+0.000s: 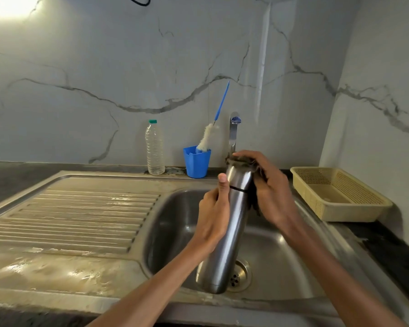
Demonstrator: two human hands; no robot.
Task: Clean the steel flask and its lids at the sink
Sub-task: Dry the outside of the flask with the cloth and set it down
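Note:
A tall steel flask [227, 234] is held tilted over the sink basin [175, 223], its top pointing up and away from me. My left hand [214, 215] grips its middle, thumb lying along the body near a dark ring below the cap. My right hand [267, 187] is wrapped over the flask's top and holds a dark scrub pad [240, 160] against the cap. The tap [233, 132] stands right behind the flask. I see no loose lids.
A blue cup [197, 164] with a white bottle brush [207, 140] stands behind the sink, next to a clear plastic bottle [154, 148]. A beige basket [338, 194] sits on the right counter. The wet ribbed drainboard [76, 218] lies to the left. The drain [240, 274] shows below the flask.

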